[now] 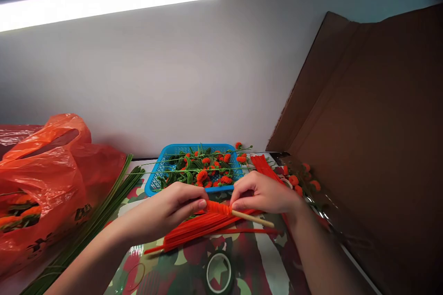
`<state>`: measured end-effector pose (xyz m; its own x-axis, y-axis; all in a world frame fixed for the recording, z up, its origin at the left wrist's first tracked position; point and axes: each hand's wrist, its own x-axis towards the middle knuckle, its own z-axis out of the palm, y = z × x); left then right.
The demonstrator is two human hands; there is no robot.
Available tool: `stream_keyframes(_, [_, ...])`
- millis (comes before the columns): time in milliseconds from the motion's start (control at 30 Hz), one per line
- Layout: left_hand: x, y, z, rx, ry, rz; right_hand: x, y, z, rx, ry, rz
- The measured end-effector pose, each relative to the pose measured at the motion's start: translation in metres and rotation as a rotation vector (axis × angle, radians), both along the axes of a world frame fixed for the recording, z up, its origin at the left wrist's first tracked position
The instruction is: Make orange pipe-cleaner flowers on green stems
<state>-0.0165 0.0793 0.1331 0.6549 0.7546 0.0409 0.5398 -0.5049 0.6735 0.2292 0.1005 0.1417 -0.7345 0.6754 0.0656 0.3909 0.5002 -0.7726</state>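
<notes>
An orange pipe cleaner (218,208) is wound in a tight coil around a thin wooden stick (254,218). My left hand (183,203) pinches the coil's left end between thumb and fingers. At the coil's right end, my right hand (258,193) is closed in a pinch, with the bare stick poking out below it to the right. Beneath both hands lies a bundle of straight orange pipe cleaners (197,230) on the camouflage-patterned table cover (183,269).
Behind the hands stands a blue basket (150,184) of orange and green pipe-cleaner flowers. Green stems (90,226) and an orange plastic bag (79,170) lie left. A tape roll (218,273) sits in front. Cardboard (374,115) rises at right, beside more orange flowers (294,180).
</notes>
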Motion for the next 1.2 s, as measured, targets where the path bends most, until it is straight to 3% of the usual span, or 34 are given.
stream_keyframes(200, [0.005, -0.001, -0.012, 0.124, 0.150, 0.162, -0.017, 0.004, -0.020, 0.333, -0.122, -0.303])
stream_keyframes(400, [0.010, 0.001, -0.016, 0.217, 0.207, 0.292, -0.026, 0.002, -0.023, 0.626, -0.166, -0.446])
stream_keyframes(500, [0.016, 0.002, -0.019, 0.189, 0.070, 0.392, -0.029, 0.003, -0.029, 0.812, -0.048, -0.550])
stream_keyframes(667, [0.027, 0.002, -0.025, 0.017, -0.330, 0.461, -0.037, 0.000, -0.038, 1.089, 0.262, -0.681])
stream_keyframes(833, [0.030, -0.002, -0.025, -0.369, -0.680, 0.435, -0.042, -0.007, -0.040, 1.059, 0.496, -0.663])
stream_keyframes(967, [0.031, -0.004, -0.026, -0.608, -0.878, 0.337, -0.042, -0.009, -0.037, 0.926, 0.621, -0.622])
stream_keyframes(1100, [0.031, -0.004, -0.026, -0.672, -0.949, 0.262, -0.037, -0.007, -0.034, 0.653, 0.734, -0.520])
stream_keyframes(1200, [0.028, -0.003, -0.023, -0.590, -0.857, 0.235, -0.030, -0.003, -0.034, 0.462, 0.774, -0.459])
